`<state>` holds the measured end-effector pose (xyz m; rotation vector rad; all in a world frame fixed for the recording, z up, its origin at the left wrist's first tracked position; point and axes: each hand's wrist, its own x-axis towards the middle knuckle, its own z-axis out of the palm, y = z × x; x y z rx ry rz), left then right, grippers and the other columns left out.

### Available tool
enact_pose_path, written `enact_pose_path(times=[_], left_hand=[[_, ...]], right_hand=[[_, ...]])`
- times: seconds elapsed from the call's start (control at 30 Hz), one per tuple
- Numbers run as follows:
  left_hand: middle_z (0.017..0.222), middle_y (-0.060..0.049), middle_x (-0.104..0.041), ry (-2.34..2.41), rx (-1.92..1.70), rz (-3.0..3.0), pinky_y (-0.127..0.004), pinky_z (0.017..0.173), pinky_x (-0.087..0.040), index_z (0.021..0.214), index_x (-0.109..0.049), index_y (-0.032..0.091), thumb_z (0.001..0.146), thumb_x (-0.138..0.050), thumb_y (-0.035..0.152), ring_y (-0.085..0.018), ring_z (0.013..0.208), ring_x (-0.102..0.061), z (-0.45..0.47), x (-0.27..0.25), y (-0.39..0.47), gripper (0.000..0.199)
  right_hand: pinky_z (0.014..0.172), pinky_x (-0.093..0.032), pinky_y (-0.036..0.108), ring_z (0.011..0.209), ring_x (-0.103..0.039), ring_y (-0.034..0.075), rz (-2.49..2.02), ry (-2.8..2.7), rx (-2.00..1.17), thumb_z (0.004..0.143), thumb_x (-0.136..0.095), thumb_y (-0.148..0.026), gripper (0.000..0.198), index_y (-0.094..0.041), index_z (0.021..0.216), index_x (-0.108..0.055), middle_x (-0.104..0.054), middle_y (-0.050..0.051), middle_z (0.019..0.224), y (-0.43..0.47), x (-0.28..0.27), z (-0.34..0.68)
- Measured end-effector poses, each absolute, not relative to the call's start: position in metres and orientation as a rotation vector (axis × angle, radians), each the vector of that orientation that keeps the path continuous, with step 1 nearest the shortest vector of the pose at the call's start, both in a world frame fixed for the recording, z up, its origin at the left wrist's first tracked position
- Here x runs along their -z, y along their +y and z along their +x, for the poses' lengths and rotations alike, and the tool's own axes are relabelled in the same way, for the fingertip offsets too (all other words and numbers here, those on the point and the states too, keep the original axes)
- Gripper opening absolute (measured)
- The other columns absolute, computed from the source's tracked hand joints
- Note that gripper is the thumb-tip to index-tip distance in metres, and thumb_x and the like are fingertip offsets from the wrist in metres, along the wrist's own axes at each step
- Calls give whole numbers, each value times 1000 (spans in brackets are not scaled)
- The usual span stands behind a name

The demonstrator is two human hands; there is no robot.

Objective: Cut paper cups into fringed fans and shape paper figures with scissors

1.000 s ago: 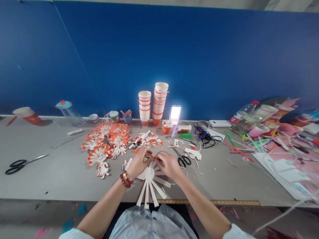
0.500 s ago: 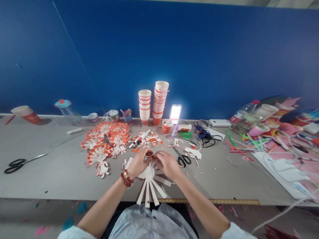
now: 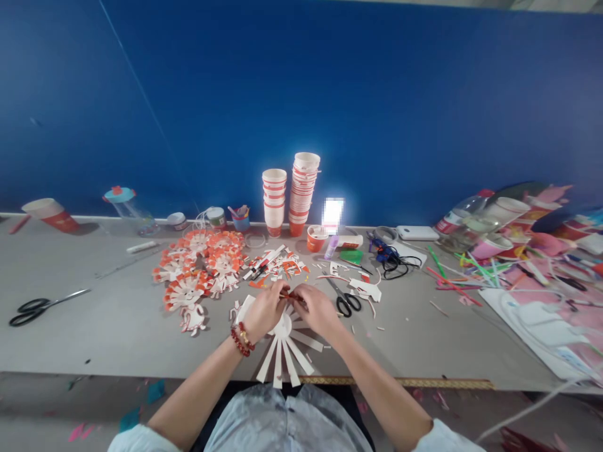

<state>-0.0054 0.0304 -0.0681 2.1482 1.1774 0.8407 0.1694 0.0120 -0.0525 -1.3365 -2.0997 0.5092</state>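
Observation:
A paper cup cut into strips (image 3: pixel 282 328) lies flat in front of me, its white strips fanned out like rays around the round base. My left hand (image 3: pixel 264 309) is closed at the far side of it, thumb and fingers pinching the orange end of a strip. Close beside it, my right hand (image 3: pixel 316 309) pinches the same small orange end, the fingertips nearly meeting. The hands partly cover the upper strips. Black-handled scissors (image 3: pixel 348 304) lie just right of my right hand. White paper pieces (image 3: pixel 241 310) are by my left wrist.
Finished cup-paper figures (image 3: pixel 202 263) are heaped at the left. Two stacks of paper cups (image 3: pixel 301 194) stand at the back, with paper scraps (image 3: pixel 287 262) before them. A glue gun (image 3: pixel 384 251) and a white power strip (image 3: pixel 522 333) lie right; other scissors (image 3: pixel 35 309) lie far left.
Both hands stay at the orange strip end, with small shifts of the fingers and left wrist. The cut cup has moved very slightly; everything else is the same.

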Motion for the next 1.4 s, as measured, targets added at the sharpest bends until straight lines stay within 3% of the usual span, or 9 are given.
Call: enact_pose_path(times=[0.3, 0.6, 0.77, 0.93, 1.23, 1.4], left_hand=[[101, -8, -63, 1137, -769, 2266, -37, 82, -49, 109, -50, 22, 88, -49, 14, -24, 93, -61, -8, 60, 29, 22], [98, -6, -68, 1054, -776, 2196, -38, 87, -47, 120, -47, 22, 84, -55, 13, -24, 95, -64, -11, 50, 29, 38], [89, -3, -69, 1000, -784, 2119, -34, 82, -48, 114, -51, 21, 84, -55, 13, -21, 89, -66, -11, 42, 29, 32], [88, -3, -69, 967, -818, 2037, -33, 82, -50, 115, -51, 21, 82, -58, 15, -20, 87, -68, -12, 38, 33, 34], [85, -2, -68, 957, -854, 1996, -32, 82, -50, 115, -50, 21, 85, -55, 16, -18, 85, -67, -14, 34, 34, 31], [86, -2, -67, 1001, -873, 2031, -35, 86, -48, 115, -50, 21, 82, -54, 11, -19, 87, -65, -14, 33, 32, 34]], right_hand=[[56, -41, 22, 61, -56, 14, -1258, -2023, -839, 84, -62, -18, 10, -19, 74, -63, -63, -1, 69, 27, 53, 182], [50, -37, 20, 54, -50, 11, -1212, -1936, -942, 83, -62, -20, 10, -17, 73, -64, -59, -4, 61, 26, 57, 183], [50, -39, 20, 55, -52, 12, -1198, -1964, -877, 83, -63, -19, 7, -18, 76, -63, -62, -3, 65, 23, 58, 183], [61, -41, 25, 68, -57, 17, -1175, -2019, -700, 87, -63, -22, 10, -19, 78, -60, -62, 1, 74, 18, 49, 182], [76, -45, 34, 84, -57, 24, -1061, -2202, -246, 96, -44, -19, 18, -20, 85, -57, -63, 9, 88, 5, 42, 176], [79, -47, 35, 88, -60, 24, -1074, -2221, -298, 96, -47, -18, 12, -19, 92, -58, -64, 10, 93, 4, 35, 177]])
